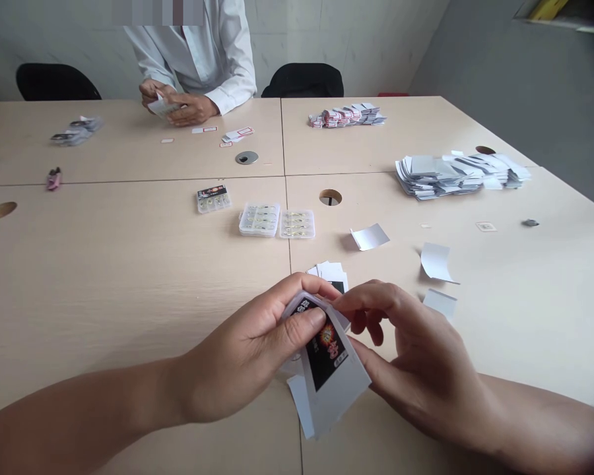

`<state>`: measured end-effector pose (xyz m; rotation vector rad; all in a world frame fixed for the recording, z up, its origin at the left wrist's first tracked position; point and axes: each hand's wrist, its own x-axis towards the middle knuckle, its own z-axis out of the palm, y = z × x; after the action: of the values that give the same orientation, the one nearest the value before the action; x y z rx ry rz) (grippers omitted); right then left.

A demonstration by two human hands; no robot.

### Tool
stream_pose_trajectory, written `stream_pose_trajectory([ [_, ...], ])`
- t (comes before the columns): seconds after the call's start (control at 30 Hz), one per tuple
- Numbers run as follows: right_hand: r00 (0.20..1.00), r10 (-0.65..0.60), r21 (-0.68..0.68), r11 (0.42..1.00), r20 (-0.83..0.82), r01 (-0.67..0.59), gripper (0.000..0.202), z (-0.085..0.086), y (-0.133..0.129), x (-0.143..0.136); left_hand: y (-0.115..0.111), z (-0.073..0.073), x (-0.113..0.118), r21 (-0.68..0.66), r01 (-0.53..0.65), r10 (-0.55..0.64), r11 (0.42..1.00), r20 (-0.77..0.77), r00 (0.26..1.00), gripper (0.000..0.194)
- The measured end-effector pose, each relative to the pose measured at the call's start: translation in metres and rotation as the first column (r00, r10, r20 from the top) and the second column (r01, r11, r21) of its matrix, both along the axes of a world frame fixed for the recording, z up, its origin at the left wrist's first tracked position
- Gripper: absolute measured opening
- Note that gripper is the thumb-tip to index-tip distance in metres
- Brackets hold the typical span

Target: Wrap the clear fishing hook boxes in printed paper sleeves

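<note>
My left hand [257, 349] holds a small clear plastic box [292, 307], its thumb pressing down a printed card [334, 376] that lies over it. The card has a black label with a bright orange and red picture, and a long white part hanging toward me. At the right side, the index finger and thumb of my right hand [416, 356] grip the card's edge beside the box. Most of the box is hidden under the card and fingers. Behind my hands lies a small pile of cards [330, 270], with more white paper [301, 402] below.
Clear compartment boxes [260, 219] stand ahead, beside a black-labelled box [214, 198]. Bent white papers [435, 262] lie at right. A long stack of cards [455, 177] and a red-edged bundle [346, 116] lie farther off. Across the table, a person in a white shirt [208, 53] handles papers.
</note>
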<state>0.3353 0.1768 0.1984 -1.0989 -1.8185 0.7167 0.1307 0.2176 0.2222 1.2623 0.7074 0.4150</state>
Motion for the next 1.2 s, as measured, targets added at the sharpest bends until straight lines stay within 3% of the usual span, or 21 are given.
stream_pose_trajectory([
  [0.43,0.997,0.076,0.037,0.996,-0.022,-0.075,0.02,0.0047,0.0016,0.0007,-0.0003,0.001,-0.0016,0.008,0.0,0.0,1.0,-0.054,0.999,0.024],
  [0.53,0.998,0.062,0.045,0.997,-0.026,-0.061,0.019,0.0052,0.0017,0.0002,0.0005,-0.0004,-0.0016,-0.149,-0.027,0.029,0.988,0.007,1.0,0.035],
  [0.63,0.997,0.068,0.041,0.997,-0.033,-0.067,0.019,0.0049,0.0023,-0.0003,0.0019,0.0005,0.0016,-0.348,-0.034,0.072,0.937,0.096,0.993,0.049],
  [0.73,0.996,0.085,0.026,0.996,-0.032,-0.085,0.02,0.0044,0.0022,0.0002,0.0026,0.0035,0.0058,-0.414,-0.046,0.1,0.909,0.108,0.989,0.055],
  [1.2,0.994,0.102,0.028,0.994,-0.03,-0.101,0.021,0.0056,0.0006,0.0012,0.0039,-0.0024,-0.0013,-0.368,-0.024,0.076,0.929,0.128,0.989,0.045],
])
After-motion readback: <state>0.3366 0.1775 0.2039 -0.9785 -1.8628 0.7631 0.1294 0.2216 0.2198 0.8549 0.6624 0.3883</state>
